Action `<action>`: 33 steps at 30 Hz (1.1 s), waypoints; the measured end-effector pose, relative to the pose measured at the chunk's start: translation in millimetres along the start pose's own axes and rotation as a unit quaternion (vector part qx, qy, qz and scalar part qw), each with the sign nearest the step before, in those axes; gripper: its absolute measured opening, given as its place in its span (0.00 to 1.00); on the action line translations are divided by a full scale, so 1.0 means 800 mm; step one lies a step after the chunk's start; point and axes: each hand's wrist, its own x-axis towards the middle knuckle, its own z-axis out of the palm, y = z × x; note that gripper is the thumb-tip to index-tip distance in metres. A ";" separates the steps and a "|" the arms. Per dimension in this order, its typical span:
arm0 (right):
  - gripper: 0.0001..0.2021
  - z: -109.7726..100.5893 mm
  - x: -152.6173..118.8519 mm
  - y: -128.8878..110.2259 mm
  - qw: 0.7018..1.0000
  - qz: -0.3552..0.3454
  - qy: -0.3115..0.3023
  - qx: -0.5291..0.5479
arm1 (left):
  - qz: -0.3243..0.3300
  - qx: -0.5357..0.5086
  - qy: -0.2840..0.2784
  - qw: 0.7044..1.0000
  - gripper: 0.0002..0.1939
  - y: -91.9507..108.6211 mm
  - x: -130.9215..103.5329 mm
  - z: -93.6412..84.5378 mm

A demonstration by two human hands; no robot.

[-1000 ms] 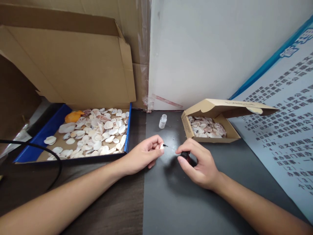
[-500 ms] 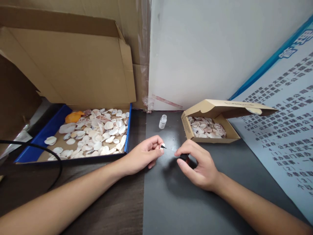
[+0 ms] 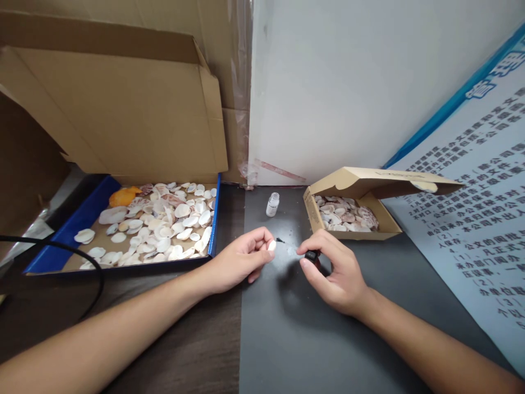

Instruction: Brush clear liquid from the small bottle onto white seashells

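Between the thumb and fingers of my left hand (image 3: 246, 257) is a small white shell (image 3: 272, 246), mostly covered by the fingertips. My right hand (image 3: 334, 271) is closed on a black brush cap (image 3: 312, 255). Its thin stem, hard to see, points left and ends in a dark brush tip (image 3: 280, 239) just right of the shell, with a narrow gap between them. Behind my hands a small clear bottle (image 3: 273, 204) with a white label stands upright, its mouth uncovered.
At the left, a blue-edged cardboard box (image 3: 215, 219) holds many loose shells, its lid up. A smaller carton (image 3: 353, 236) of shells stands at the right, flap raised. A black cable (image 3: 100, 279) curves at the far left. A white panel (image 3: 328, 82) rises behind.
My right hand has moved slightly right and up with the brush cap. The brush tip, earlier at the shell, is now apart from it. My left hand is nearly still.
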 end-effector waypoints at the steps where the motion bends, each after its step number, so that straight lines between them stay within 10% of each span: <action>1: 0.07 0.000 0.000 0.000 1.000 -0.009 -0.006 0.007 | -0.001 0.001 0.000 1.000 0.17 0.000 0.000 0.000; 33: 0.10 0.005 -0.008 0.008 0.999 0.033 -0.029 -0.002 | 0.083 -0.026 -0.048 0.995 0.12 0.000 -0.008 0.002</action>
